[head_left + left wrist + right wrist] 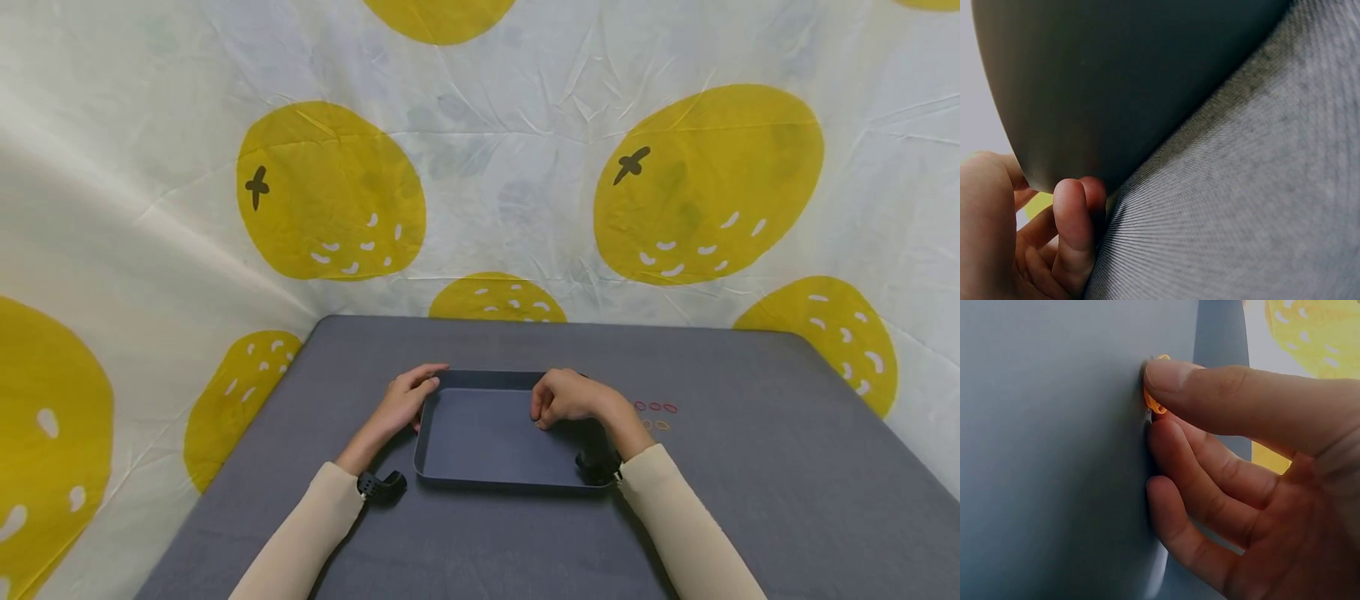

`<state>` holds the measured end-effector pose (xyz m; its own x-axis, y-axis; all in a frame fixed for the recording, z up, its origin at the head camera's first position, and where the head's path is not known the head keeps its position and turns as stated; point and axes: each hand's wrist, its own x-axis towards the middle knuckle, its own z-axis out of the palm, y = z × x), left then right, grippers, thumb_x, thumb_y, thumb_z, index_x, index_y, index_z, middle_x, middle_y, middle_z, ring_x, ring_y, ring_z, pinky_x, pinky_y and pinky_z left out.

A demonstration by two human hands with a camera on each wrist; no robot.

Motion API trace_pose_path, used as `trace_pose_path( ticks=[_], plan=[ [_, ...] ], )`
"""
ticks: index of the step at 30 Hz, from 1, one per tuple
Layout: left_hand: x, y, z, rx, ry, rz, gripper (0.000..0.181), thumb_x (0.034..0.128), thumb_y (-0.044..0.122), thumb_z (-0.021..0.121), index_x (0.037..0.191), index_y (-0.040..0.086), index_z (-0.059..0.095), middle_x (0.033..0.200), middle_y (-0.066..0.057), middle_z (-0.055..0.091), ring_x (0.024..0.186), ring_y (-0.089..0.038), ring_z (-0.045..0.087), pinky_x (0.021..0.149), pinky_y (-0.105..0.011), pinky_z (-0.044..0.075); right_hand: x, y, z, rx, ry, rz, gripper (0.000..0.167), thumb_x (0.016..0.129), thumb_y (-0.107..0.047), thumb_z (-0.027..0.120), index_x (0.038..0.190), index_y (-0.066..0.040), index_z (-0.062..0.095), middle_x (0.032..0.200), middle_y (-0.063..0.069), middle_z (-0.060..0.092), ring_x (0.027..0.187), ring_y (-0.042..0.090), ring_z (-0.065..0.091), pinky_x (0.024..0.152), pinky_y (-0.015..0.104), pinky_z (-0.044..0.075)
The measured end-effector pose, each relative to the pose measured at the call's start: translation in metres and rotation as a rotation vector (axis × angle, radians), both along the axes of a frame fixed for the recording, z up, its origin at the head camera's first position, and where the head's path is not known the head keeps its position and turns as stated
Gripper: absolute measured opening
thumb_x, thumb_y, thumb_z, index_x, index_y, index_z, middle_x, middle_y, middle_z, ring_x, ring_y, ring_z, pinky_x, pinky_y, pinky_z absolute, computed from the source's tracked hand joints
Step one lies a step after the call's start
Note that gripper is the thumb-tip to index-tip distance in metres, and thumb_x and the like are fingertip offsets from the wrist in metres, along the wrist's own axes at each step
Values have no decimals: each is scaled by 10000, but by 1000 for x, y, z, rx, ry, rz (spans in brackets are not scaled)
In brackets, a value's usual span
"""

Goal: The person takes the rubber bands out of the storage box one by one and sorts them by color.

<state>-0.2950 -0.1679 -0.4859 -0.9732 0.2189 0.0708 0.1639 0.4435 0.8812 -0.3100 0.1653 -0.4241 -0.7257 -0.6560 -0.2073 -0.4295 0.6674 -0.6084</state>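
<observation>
A shallow dark grey tray (480,483) lies flat on the table. My left hand (405,400) holds its far left corner, thumb by the rim; in the left wrist view the curled fingers (1072,219) touch the outside of the tray wall (1116,81). Over the right part of the tray is my right hand (572,395). Its thumb and forefinger pinch a small orange rubber band (1160,407) at the tray floor (1054,456). The other fingers curl loosely, their tips close to the floor. Part of the band is hidden behind the thumb.
Right of the tray, red rubber bands (670,408) lie in a row, with orange bands (662,425) in a nearer row; my right wrist covers part of this area. Behind the grey table (750,500) hangs a white cloth (510,208) printed with yellow fruit.
</observation>
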Motion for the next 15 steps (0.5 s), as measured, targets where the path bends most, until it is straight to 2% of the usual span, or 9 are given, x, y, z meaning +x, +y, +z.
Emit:
trace_pose_path(
  ticks=[4, 15],
  plan=[
    [0, 0, 0, -2, -1, 3, 385, 1106, 306, 492, 1474, 259, 593, 603, -50, 485, 378, -196, 510, 419, -399, 534, 1, -1, 1, -6, -5, 5, 121, 834, -7, 791, 813, -121, 756, 765, -6, 740, 664, 86, 593, 624, 248, 481],
    [0, 0, 0, 18, -14, 2, 381, 1098, 308, 510, 1468, 271, 597, 593, -47, 488, 377, -211, 511, 420, -401, 534, 2, 1, -1, -23, 34, 49, 103, 839, -13, 802, 798, -99, 764, 746, -15, 728, 638, 79, 577, 614, 243, 480]
  ],
)
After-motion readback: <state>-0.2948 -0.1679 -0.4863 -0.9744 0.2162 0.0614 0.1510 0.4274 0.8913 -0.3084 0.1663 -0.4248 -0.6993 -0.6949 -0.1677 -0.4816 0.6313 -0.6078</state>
